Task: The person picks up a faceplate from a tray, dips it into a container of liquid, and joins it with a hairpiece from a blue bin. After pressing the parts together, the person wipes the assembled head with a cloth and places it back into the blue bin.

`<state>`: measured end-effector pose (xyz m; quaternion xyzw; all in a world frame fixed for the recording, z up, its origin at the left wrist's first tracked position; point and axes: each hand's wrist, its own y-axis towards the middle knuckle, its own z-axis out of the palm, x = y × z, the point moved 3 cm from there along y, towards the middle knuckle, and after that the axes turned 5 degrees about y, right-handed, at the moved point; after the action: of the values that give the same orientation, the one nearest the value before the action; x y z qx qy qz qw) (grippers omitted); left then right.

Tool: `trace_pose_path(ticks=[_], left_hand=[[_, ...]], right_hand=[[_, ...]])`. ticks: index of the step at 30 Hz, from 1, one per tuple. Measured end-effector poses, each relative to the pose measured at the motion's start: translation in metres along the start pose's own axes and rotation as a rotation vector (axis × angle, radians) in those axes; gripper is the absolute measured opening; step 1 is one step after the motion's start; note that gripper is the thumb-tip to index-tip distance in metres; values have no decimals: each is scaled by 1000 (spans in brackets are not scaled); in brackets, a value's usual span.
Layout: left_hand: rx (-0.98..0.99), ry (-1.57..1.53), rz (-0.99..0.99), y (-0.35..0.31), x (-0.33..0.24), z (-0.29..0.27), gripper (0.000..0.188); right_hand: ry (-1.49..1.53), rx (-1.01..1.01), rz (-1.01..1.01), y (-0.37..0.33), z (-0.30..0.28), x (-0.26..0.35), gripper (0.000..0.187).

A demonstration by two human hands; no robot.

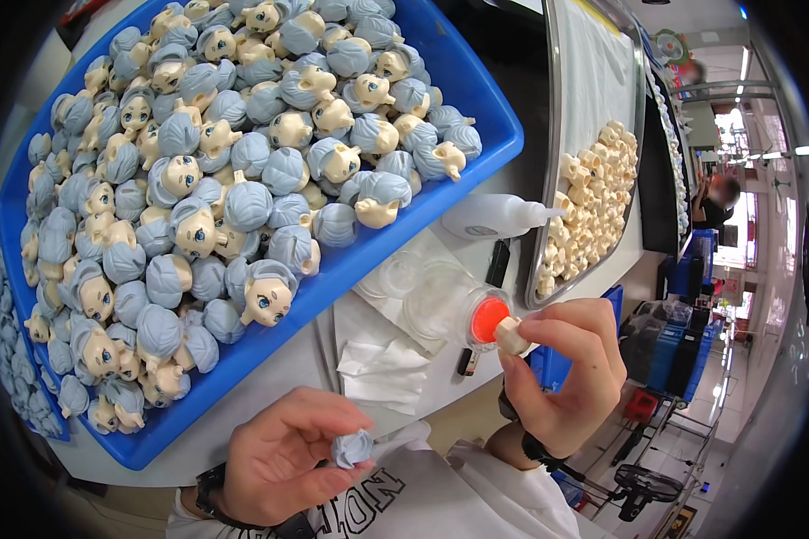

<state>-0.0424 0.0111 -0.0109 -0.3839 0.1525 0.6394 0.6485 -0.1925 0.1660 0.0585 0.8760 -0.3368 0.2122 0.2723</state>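
Note:
My left hand (283,458) is closed in a pinch round a small grey-blue doll hair piece (352,448), just in front of my white shirt. Further right, my right hand (571,368) pinches a small cream doll part (511,336) between thumb and fingers. That part is held right beside the red-orange mouth (489,320) of a clear jar (440,305) lying at a tilt; whether they touch, I cannot tell. Many doll heads (180,175) with grey-blue hair and cream faces fill the large blue bin (476,99) at the left.
A metal-rimmed tray (593,85) at the right back carries heaped cream doll parts (589,211). Between it and the bin lies a white squeeze bottle (494,216). White tissue (383,374) rests on the table near the jar. A fan (645,485) stands at the lower right.

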Motion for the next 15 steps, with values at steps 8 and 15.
trace_pose_path(ticks=[8,15], left_hand=[[115,-85,35,-2,4,-8,29],[143,-117,-40,-2,5,-5,35]], right_hand=[[380,-277,-290,-23,21,6,31],[472,-25,-262,-32,40,28,32]])
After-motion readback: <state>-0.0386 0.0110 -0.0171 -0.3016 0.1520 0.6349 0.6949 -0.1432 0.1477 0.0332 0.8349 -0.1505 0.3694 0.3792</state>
